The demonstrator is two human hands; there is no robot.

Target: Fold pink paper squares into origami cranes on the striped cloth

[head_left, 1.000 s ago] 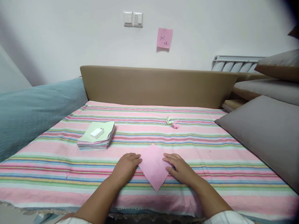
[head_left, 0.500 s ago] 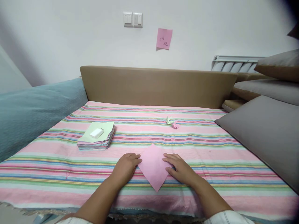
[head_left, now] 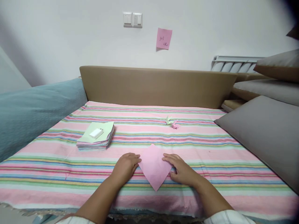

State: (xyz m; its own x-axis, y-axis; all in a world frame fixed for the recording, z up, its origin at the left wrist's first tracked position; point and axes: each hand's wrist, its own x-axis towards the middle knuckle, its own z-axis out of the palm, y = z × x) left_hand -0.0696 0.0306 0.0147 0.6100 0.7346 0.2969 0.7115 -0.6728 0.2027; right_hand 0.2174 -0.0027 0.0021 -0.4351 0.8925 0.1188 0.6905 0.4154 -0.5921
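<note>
Left hand (head_left: 125,168), grip unclear, at left corner of pink paper (head_left: 154,168), lower centre of frame. Right hand (head_left: 183,169), thumb and fingers apart, at right corner. Diamond's long axis runs up-down; neither hand nearer.

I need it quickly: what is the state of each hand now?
Left hand: fingertips at the left corner of the pink paper; pinching or not, cannot be told.
Right hand: open, thumb spread apart, fingertips at the paper's right side.
</note>
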